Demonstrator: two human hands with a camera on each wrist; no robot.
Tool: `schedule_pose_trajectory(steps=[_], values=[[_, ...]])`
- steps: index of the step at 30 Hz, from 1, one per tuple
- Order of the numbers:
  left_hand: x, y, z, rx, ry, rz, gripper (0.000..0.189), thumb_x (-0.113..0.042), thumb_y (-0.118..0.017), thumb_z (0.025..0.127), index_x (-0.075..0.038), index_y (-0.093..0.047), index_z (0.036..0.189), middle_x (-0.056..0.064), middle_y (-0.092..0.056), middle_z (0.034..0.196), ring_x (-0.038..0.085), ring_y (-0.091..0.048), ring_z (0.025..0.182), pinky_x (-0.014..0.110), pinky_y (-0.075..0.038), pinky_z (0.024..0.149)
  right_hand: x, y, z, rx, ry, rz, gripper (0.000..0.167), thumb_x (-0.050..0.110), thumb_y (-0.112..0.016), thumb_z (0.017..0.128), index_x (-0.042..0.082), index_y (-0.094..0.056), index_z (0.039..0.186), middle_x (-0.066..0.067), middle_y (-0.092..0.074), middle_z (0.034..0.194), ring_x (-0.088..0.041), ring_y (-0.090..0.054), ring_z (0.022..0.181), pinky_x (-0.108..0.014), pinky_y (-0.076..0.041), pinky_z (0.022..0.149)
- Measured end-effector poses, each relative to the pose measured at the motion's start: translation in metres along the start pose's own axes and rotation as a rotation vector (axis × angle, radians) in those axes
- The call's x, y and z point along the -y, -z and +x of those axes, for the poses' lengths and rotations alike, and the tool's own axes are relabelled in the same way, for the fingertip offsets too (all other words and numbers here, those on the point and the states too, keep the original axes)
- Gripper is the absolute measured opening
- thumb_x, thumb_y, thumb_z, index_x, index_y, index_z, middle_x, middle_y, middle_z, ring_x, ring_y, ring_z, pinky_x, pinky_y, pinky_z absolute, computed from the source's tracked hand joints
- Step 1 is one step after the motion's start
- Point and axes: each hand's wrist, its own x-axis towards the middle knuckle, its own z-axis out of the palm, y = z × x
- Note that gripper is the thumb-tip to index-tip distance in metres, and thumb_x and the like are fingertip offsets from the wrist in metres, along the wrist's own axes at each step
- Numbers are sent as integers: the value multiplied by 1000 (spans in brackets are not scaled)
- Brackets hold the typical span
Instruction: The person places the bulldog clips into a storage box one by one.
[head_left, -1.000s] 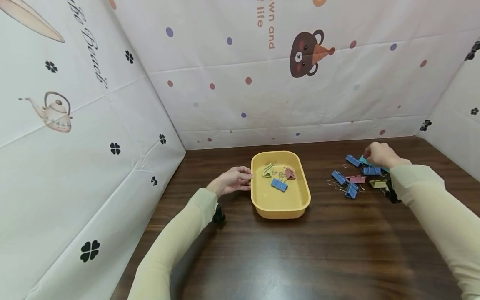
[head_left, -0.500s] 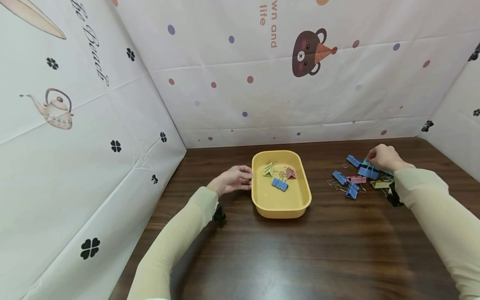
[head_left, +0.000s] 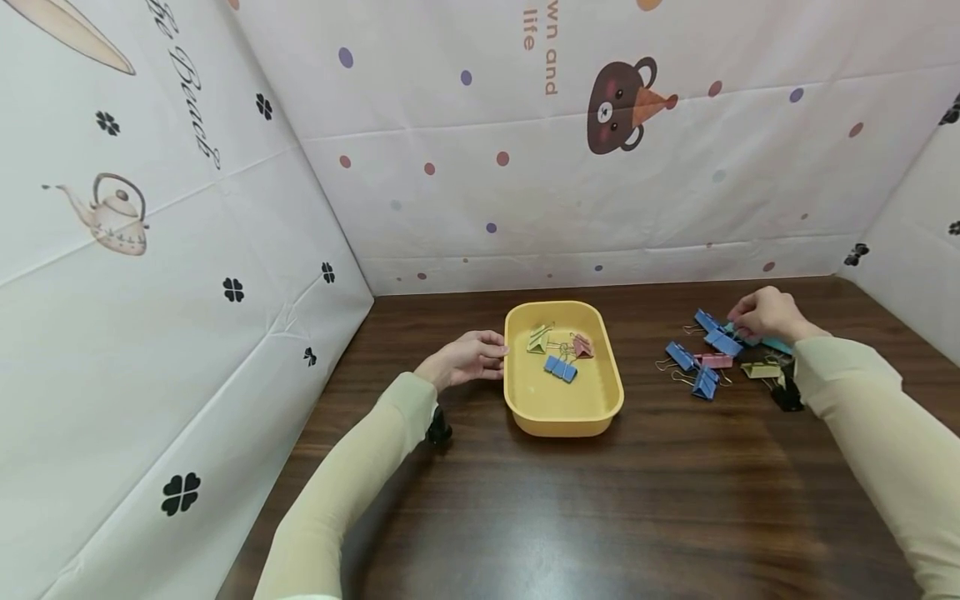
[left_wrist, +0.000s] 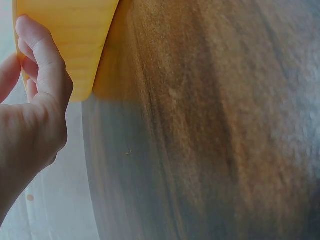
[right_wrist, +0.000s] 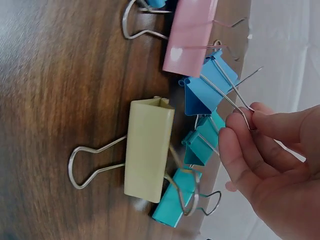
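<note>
In the right wrist view my right hand [right_wrist: 275,155] pinches the wire handle of a blue binder clip [right_wrist: 207,82] between thumb and fingertips. That clip stays tilted among the others, close against a pink binder clip [right_wrist: 190,37]. Two teal binder clips [right_wrist: 177,197] lie beside it, and a pale yellow binder clip [right_wrist: 149,150] is nearest the camera. At the left, my left hand [head_left: 468,360] holds the near rim of a yellow plastic tray [head_left: 562,412], thumb and fingers at its edge. Inside the tray are a green clip [head_left: 538,338], a pink clip [head_left: 582,346] and a blue clip [head_left: 560,368].
More blue clips [head_left: 705,382] and a black clip [head_left: 787,396] lie scattered right of the tray on the dark wooden table [head_left: 570,517]. White printed sheets [head_left: 420,208] stand along the back and both sides.
My right hand has taken the blue clip's wire handle, and that clip has shifted slightly left and tilted. The left hand and tray have stayed in place.
</note>
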Motion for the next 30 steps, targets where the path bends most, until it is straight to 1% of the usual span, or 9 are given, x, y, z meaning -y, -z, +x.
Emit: schedule_pose_trajectory(steps=[2, 7, 14, 18, 20, 22, 25, 28, 30], values=[[0, 0, 0, -1, 2, -3, 13, -1, -49, 98, 0, -45, 111, 9, -55, 88, 17, -56, 70, 31, -56, 67, 2, 1, 0, 1, -7, 29, 23, 1, -51, 90, -18, -63, 97, -7, -69, 67, -17, -63, 60, -34, -55, 55], [0, 0, 0, -5, 6, -7, 5, -1, -49, 99, -5, -48, 102, 10, -55, 86, 16, -56, 69, 31, -56, 66, 7, 4, 2, 4, -32, 89, 24, 1, -50, 93, -19, -61, 101, -7, -69, 70, -15, -65, 62, -34, -58, 58], [1, 0, 1, -9, 8, 0, 16, -2, -49, 99, 0, -45, 114, 10, -55, 88, 17, -56, 70, 31, -56, 67, 17, 7, 1, 35, -32, 134, 27, 5, -49, 98, -19, -59, 108, -9, -70, 77, -16, -66, 69, -35, -59, 63], [1, 0, 2, -19, 10, 5, 6, -2, -49, 99, -5, -49, 104, 10, -55, 89, 17, -56, 71, 31, -56, 68, 24, 8, 2, 76, -36, 179, 31, 6, -46, 100, -20, -55, 114, -10, -69, 81, -19, -66, 73, -36, -59, 66], [0, 0, 1, -21, 12, 7, 6, -2, -50, 99, -7, -50, 102, 10, -55, 89, 17, -56, 71, 31, -56, 68, 26, 9, 3, 99, -39, 208, 32, 6, -44, 101, -21, -53, 115, -9, -69, 81, -19, -65, 74, -35, -58, 66], [0, 0, 1, -21, 15, 6, 6, -3, -50, 99, -6, -49, 103, 10, -55, 90, 17, -56, 71, 31, -56, 68, 29, 10, 4, 115, -47, 240, 32, 5, -44, 101, -21, -52, 117, -7, -69, 81, -19, -65, 74, -35, -57, 64], [-1, 0, 0, -18, 17, 5, 13, -2, -50, 99, -2, -47, 112, 10, -55, 90, 17, -56, 71, 31, -56, 67, 34, 12, 7, 129, -65, 282, 32, 6, -43, 101, -19, -51, 118, -3, -69, 80, -16, -65, 74, -34, -55, 62], [-2, -1, 0, -17, 19, 2, 19, -2, -50, 99, 1, -44, 117, 9, -55, 89, 17, -56, 71, 31, -56, 66, 38, 13, 8, 141, -75, 318, 32, 7, -44, 101, -19, -51, 120, 0, -69, 79, -14, -66, 73, -32, -56, 64], [-2, -1, 0, -16, 20, 0, 19, -2, -50, 99, 1, -44, 116, 9, -56, 88, 17, -56, 71, 31, -56, 66, 41, 14, 9, 151, -85, 352, 33, 7, -45, 101, -19, -50, 121, 1, -70, 80, -12, -67, 73, -33, -58, 68]])
